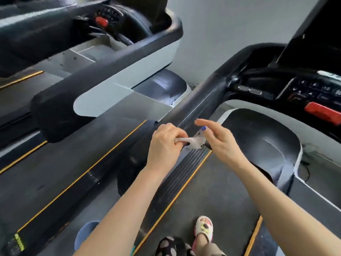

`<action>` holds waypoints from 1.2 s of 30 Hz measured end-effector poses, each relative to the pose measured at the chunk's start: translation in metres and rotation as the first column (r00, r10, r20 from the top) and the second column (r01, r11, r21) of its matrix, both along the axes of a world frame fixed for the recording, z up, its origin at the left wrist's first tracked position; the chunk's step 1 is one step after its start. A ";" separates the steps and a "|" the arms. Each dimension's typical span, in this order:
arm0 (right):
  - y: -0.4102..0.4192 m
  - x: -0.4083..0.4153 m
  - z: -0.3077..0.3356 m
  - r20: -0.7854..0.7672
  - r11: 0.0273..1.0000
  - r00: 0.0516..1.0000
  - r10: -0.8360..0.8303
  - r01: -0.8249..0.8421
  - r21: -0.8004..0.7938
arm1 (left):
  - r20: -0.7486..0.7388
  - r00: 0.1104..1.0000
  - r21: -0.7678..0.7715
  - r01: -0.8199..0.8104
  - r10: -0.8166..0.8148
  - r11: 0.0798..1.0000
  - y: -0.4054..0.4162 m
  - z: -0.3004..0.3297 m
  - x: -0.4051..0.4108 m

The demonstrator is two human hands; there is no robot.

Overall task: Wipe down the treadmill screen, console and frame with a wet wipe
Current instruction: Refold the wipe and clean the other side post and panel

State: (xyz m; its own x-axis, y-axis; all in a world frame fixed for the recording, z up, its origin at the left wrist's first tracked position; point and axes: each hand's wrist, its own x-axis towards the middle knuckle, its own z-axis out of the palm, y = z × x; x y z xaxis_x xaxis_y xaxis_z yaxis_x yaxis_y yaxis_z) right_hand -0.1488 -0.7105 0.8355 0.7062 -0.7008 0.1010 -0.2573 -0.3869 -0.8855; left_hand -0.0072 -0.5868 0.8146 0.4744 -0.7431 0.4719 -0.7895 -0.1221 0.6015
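The wet wipe (pixel 191 142) hangs between both hands above the treadmill's left handrail (pixel 199 104) — the left hand (pixel 166 143) pinches one end, fingers curled; the right hand (pixel 219 137) holds the other, though its grip is hidden. Best to unfold it fully before wiping. A blue bucket (pixel 84 235) sits at the deck's left edge — contents unseen.

Handrail (pixel 199 100) just ahead; open gap left, before neighbour's arm (pixel 55 115)

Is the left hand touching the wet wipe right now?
Touching. The head view shows the left hand with fingers curled around one end of the white wet wipe, gripping it above the treadmill's handrail.
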 end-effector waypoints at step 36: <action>-0.273 0.047 -0.110 0.153 0.840 0.832 -0.533 0.543 -0.024 | 0.086 0.930 0.440 0.286 -0.357 0.851 -0.292 -0.035 0.077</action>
State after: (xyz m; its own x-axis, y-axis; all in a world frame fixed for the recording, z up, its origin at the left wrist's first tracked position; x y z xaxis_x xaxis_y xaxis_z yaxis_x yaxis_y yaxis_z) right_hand -0.1016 -0.9837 0.7255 0.1956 -0.9546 0.2246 -0.3211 -0.2787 -0.9051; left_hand 0.0699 -0.8783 0.7794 0.1196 -0.9834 0.1361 -0.9079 -0.0529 0.4158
